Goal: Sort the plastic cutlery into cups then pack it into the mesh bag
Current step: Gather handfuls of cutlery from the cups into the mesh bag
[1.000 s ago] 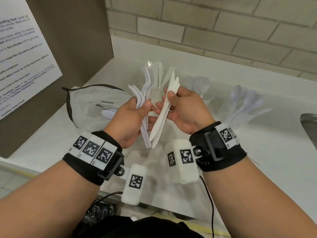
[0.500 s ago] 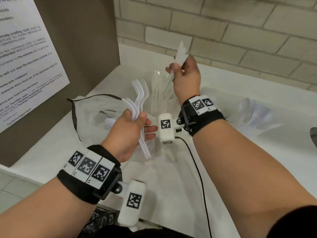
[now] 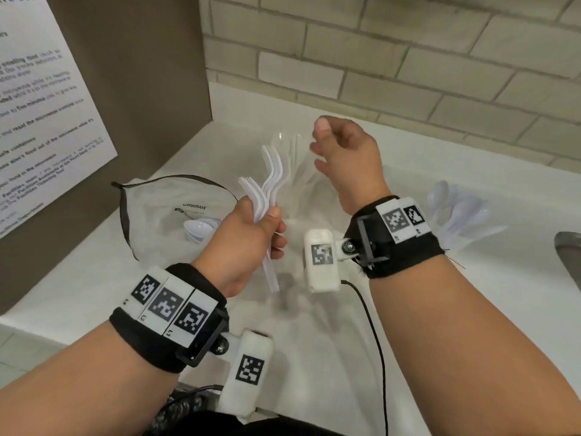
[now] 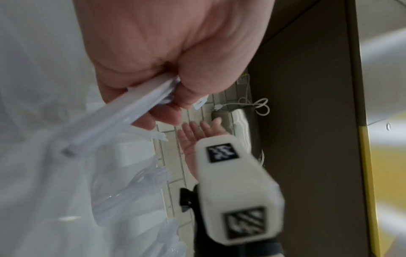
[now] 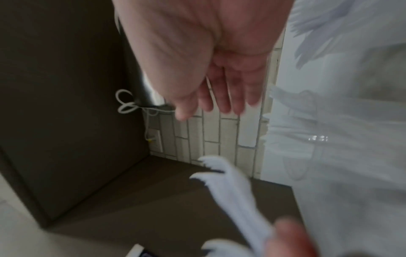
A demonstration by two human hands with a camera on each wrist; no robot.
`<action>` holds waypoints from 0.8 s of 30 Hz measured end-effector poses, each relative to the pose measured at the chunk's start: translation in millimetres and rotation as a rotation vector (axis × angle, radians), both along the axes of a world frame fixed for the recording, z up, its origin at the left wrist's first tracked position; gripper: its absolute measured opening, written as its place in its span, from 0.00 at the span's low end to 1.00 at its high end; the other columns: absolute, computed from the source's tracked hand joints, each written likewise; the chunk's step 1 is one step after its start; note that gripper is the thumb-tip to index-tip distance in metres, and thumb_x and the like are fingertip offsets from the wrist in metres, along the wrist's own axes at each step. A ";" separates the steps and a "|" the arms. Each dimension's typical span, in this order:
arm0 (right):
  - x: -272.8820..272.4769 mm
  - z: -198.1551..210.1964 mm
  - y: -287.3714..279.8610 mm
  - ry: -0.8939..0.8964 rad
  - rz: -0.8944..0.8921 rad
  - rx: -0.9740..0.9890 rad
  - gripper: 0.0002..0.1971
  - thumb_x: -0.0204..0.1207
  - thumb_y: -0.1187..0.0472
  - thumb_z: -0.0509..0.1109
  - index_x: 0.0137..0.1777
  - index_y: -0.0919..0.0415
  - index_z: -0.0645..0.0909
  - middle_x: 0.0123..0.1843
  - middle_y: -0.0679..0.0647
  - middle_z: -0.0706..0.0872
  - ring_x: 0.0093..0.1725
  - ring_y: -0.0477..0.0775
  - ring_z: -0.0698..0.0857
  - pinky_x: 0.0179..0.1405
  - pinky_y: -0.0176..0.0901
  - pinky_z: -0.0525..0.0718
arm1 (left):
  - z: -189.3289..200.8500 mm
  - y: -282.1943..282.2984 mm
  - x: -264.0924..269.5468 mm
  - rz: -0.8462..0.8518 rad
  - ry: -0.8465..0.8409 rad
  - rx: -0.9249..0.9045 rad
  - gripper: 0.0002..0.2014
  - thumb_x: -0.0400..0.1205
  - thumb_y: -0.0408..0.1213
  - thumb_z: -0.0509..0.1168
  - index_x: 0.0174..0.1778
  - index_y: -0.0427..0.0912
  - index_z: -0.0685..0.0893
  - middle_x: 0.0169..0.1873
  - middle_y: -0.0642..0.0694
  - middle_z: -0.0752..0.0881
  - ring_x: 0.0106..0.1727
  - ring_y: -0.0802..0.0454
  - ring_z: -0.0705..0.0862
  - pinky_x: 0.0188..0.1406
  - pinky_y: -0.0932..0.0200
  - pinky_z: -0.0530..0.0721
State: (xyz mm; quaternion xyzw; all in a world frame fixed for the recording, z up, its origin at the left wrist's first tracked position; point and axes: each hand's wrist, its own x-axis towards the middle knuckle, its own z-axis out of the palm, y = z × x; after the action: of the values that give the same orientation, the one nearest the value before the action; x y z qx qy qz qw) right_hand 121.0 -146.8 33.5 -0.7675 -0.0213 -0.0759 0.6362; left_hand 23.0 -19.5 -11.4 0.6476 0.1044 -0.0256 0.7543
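My left hand (image 3: 270, 225) grips a bundle of white plastic forks (image 3: 267, 190) by the handles, tines up and fanned out; the left wrist view shows the same forks (image 4: 118, 114) in my curled fingers. My right hand (image 3: 317, 146) hovers empty, fingers loosely spread, just above a clear cup (image 3: 294, 184) with white knives standing in it. In the right wrist view its fingers (image 5: 222, 97) are straight and hold nothing. The mesh bag (image 3: 157, 209) lies open at the left with white spoons (image 3: 199, 229) inside.
More spoons (image 3: 462, 212) stand in a clear cup at the right. A metal sink edge (image 3: 569, 247) is at the far right. A brown panel with a white notice (image 3: 47, 99) bounds the left, a brick wall (image 3: 408, 58) the back. White counter (image 3: 314, 357) lies in front.
My right hand took the knives away from the left hand, lifted them over the back cup and let them go; it is now empty. The left hand kept its forks.
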 end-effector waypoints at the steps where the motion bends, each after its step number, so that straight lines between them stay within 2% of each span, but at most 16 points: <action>1: -10.6 3.2 -1.2 0.081 0.081 0.033 0.20 0.76 0.45 0.70 0.64 0.53 0.80 0.56 0.53 0.87 0.54 0.52 0.87 0.56 0.50 0.87 | 0.0 -3.2 0.0 -0.013 -0.016 0.040 0.04 0.87 0.36 0.58 0.54 0.41 0.74 0.37 0.46 0.80 0.30 0.55 0.79 0.38 0.55 0.83; 2: -20.0 4.9 -3.0 0.170 0.170 0.057 0.22 0.75 0.45 0.72 0.66 0.52 0.77 0.55 0.55 0.86 0.51 0.54 0.87 0.52 0.50 0.89 | -0.1 -6.7 0.0 -0.034 -0.037 0.088 0.04 0.87 0.36 0.58 0.55 0.42 0.75 0.37 0.46 0.81 0.30 0.55 0.79 0.39 0.54 0.83; 4: -32.8 3.7 -7.6 0.289 0.310 0.131 0.23 0.76 0.53 0.73 0.69 0.54 0.73 0.56 0.61 0.86 0.49 0.57 0.87 0.49 0.51 0.88 | 0.1 -14.1 -0.5 -0.102 -0.089 0.180 0.07 0.87 0.36 0.58 0.60 0.44 0.75 0.38 0.47 0.82 0.29 0.58 0.81 0.39 0.55 0.83; 6: -39.3 0.0 -14.2 0.323 0.385 0.263 0.19 0.80 0.65 0.67 0.69 0.58 0.71 0.54 0.66 0.85 0.48 0.60 0.87 0.51 0.54 0.87 | -0.1 -21.6 -1.9 -0.158 -0.125 0.201 0.12 0.87 0.37 0.58 0.66 0.47 0.74 0.39 0.48 0.83 0.28 0.60 0.82 0.36 0.57 0.83; 8: -42.8 -3.7 -22.9 0.316 0.410 0.360 0.14 0.84 0.69 0.60 0.67 0.63 0.72 0.51 0.66 0.86 0.47 0.62 0.88 0.52 0.55 0.86 | -1.7 -28.4 -3.6 -0.195 -0.123 0.136 0.14 0.87 0.38 0.56 0.69 0.50 0.72 0.39 0.47 0.84 0.30 0.59 0.83 0.37 0.57 0.83; 11: -47.4 -6.3 -36.3 0.310 0.415 0.434 0.11 0.85 0.71 0.56 0.64 0.67 0.74 0.48 0.64 0.86 0.44 0.61 0.89 0.50 0.53 0.88 | -2.9 -35.1 -6.2 -0.222 -0.060 -0.029 0.12 0.89 0.39 0.53 0.66 0.48 0.77 0.44 0.44 0.89 0.38 0.51 0.89 0.38 0.57 0.85; 13: -49.8 -6.4 -44.3 0.294 0.404 0.482 0.11 0.85 0.71 0.55 0.62 0.67 0.75 0.46 0.64 0.85 0.42 0.61 0.90 0.49 0.54 0.89 | -4.2 -36.8 -5.6 -0.221 -0.020 -0.103 0.13 0.89 0.38 0.53 0.63 0.44 0.80 0.48 0.42 0.91 0.46 0.46 0.91 0.44 0.55 0.88; 16: -51.1 -3.0 -55.6 0.248 0.337 0.524 0.11 0.85 0.69 0.55 0.61 0.63 0.76 0.42 0.61 0.82 0.35 0.56 0.87 0.44 0.55 0.89 | -7.3 -38.9 -4.0 -0.191 0.009 -0.119 0.13 0.89 0.38 0.54 0.58 0.36 0.81 0.51 0.42 0.90 0.50 0.47 0.90 0.54 0.53 0.86; 19: -51.5 -2.0 -64.1 0.235 0.296 0.447 0.11 0.86 0.68 0.55 0.61 0.58 0.76 0.38 0.56 0.79 0.29 0.50 0.78 0.35 0.48 0.85 | -9.5 -43.5 -2.4 -0.094 -0.004 0.019 0.10 0.88 0.39 0.56 0.53 0.37 0.79 0.46 0.44 0.84 0.42 0.52 0.87 0.53 0.50 0.87; 21: -53.9 -6.4 -63.3 0.265 0.300 0.368 0.12 0.85 0.69 0.56 0.60 0.57 0.77 0.38 0.54 0.79 0.30 0.49 0.77 0.35 0.46 0.82 | -10.5 -46.7 -2.1 -0.077 -0.016 0.148 0.11 0.87 0.42 0.57 0.53 0.38 0.78 0.39 0.46 0.79 0.32 0.53 0.81 0.50 0.46 0.88; 23: -57.6 -13.3 -58.3 0.304 0.320 0.345 0.11 0.84 0.70 0.56 0.56 0.58 0.78 0.38 0.54 0.79 0.31 0.49 0.78 0.38 0.48 0.81 | -10.1 -48.6 -2.2 -0.115 -0.035 0.323 0.13 0.85 0.47 0.58 0.55 0.40 0.76 0.37 0.46 0.78 0.31 0.52 0.78 0.47 0.43 0.86; 24: -59.4 -16.8 -55.7 0.313 0.328 0.346 0.10 0.84 0.70 0.57 0.55 0.59 0.79 0.38 0.54 0.78 0.32 0.49 0.77 0.39 0.48 0.81 | -9.1 -49.4 -2.8 -0.135 -0.048 0.391 0.12 0.85 0.47 0.59 0.57 0.42 0.75 0.38 0.46 0.79 0.32 0.51 0.77 0.44 0.45 0.84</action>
State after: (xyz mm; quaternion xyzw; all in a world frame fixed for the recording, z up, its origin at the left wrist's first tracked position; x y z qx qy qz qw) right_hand 61.7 -202.5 16.7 -0.6360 -0.0335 0.1452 0.7572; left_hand 20.3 -68.9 -20.5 0.7875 0.0459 -0.0400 0.6133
